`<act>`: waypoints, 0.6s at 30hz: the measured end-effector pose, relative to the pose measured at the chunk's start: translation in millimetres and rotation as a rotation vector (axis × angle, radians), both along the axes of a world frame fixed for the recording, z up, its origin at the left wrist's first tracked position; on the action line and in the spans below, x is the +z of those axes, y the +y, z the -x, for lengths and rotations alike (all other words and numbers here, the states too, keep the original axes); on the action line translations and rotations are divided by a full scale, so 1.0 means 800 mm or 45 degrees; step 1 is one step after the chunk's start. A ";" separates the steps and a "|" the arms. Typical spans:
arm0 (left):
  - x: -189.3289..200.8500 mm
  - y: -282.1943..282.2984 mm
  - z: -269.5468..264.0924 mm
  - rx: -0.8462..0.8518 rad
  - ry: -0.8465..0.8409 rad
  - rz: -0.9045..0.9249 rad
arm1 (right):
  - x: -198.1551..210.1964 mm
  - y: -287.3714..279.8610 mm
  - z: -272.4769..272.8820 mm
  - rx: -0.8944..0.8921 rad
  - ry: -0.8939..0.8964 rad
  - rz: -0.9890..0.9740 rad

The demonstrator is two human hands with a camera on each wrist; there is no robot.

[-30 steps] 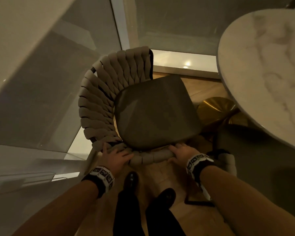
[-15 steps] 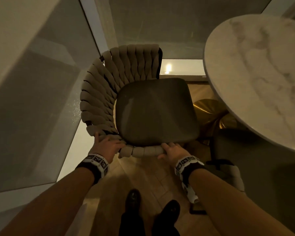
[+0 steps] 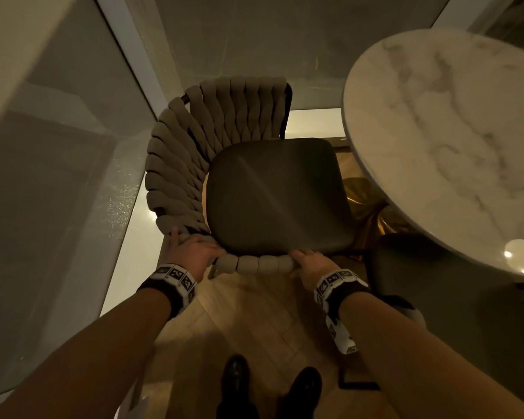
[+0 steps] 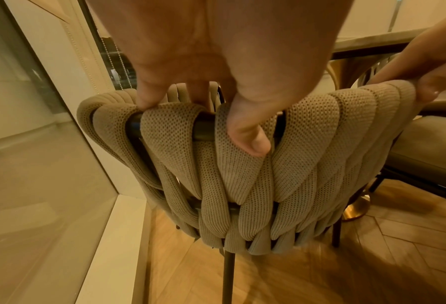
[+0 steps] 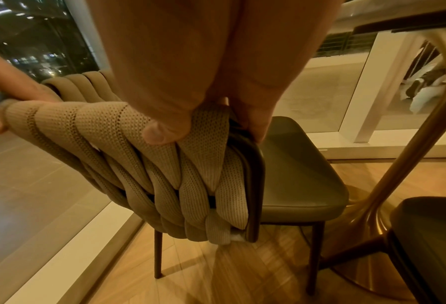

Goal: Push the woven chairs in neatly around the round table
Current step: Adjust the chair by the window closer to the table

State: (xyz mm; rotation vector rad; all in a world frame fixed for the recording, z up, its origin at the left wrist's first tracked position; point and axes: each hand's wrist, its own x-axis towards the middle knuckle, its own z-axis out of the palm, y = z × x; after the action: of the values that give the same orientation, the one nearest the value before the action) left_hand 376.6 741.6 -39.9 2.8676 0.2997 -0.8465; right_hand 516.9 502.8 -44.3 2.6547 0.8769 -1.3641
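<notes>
A woven chair (image 3: pixel 191 152) with beige straps and a dark seat (image 3: pixel 276 195) stands left of the round marble table (image 3: pixel 451 131), its open front facing the table. My left hand (image 3: pixel 191 252) grips the near top rail, thumb (image 4: pixel 247 139) behind the straps (image 4: pixel 307 164). My right hand (image 3: pixel 309 264) grips the end of the woven back, thumb (image 5: pixel 164 133) on the straps and fingers round the dark frame (image 5: pixel 252 185). The seat's far right corner sits just under the table edge.
A glass wall (image 3: pixel 58 176) with a white sill (image 4: pixel 118 236) runs close along the chair's left. The table's gold pedestal (image 5: pixel 411 144) rises right of the seat. A second dark chair seat (image 5: pixel 429 236) sits at lower right. My black shoes (image 3: pixel 236 376) stand on the wood floor.
The chair has slid away from my feet and closer to the table, swinging a little so its seat squares up to the edge. Both hands keep the same grip.
</notes>
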 end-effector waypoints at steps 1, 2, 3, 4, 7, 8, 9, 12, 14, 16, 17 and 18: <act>-0.001 0.001 -0.004 0.000 -0.005 0.009 | 0.001 0.000 -0.003 -0.012 -0.004 0.013; -0.003 0.003 -0.007 -0.002 -0.010 0.017 | 0.000 0.000 -0.006 -0.028 -0.009 0.022; -0.005 0.005 -0.009 -0.005 -0.022 0.020 | 0.001 -0.001 -0.008 -0.047 -0.012 0.024; -0.006 0.006 -0.010 -0.007 -0.028 0.018 | 0.001 -0.001 -0.009 -0.070 -0.015 0.017; -0.006 0.004 -0.010 -0.009 -0.045 0.002 | 0.001 -0.004 -0.005 -0.122 -0.016 -0.010; -0.007 0.002 -0.008 -0.005 -0.054 -0.011 | 0.001 -0.006 -0.002 -0.135 -0.020 -0.032; -0.009 -0.001 -0.005 0.006 -0.066 -0.022 | 0.001 -0.008 0.000 -0.147 -0.026 -0.054; -0.020 -0.009 0.003 0.071 -0.092 -0.025 | 0.003 -0.012 0.003 -0.181 -0.024 -0.078; -0.025 -0.011 0.006 0.113 -0.102 0.018 | 0.004 -0.013 0.003 -0.167 -0.023 -0.065; -0.025 -0.009 0.005 0.110 -0.095 0.059 | 0.004 -0.016 0.004 -0.142 -0.025 -0.062; -0.023 -0.008 0.004 0.103 -0.086 0.071 | 0.003 -0.018 0.005 -0.133 -0.022 -0.064; -0.021 -0.007 0.005 0.097 -0.079 0.078 | 0.002 -0.020 0.006 -0.124 -0.025 -0.072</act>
State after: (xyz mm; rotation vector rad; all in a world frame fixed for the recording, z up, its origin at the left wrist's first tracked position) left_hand 372.8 735.8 -56.9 2.7999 0.3675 -0.7392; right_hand 511.9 487.1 -43.1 2.7831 0.8056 -1.3498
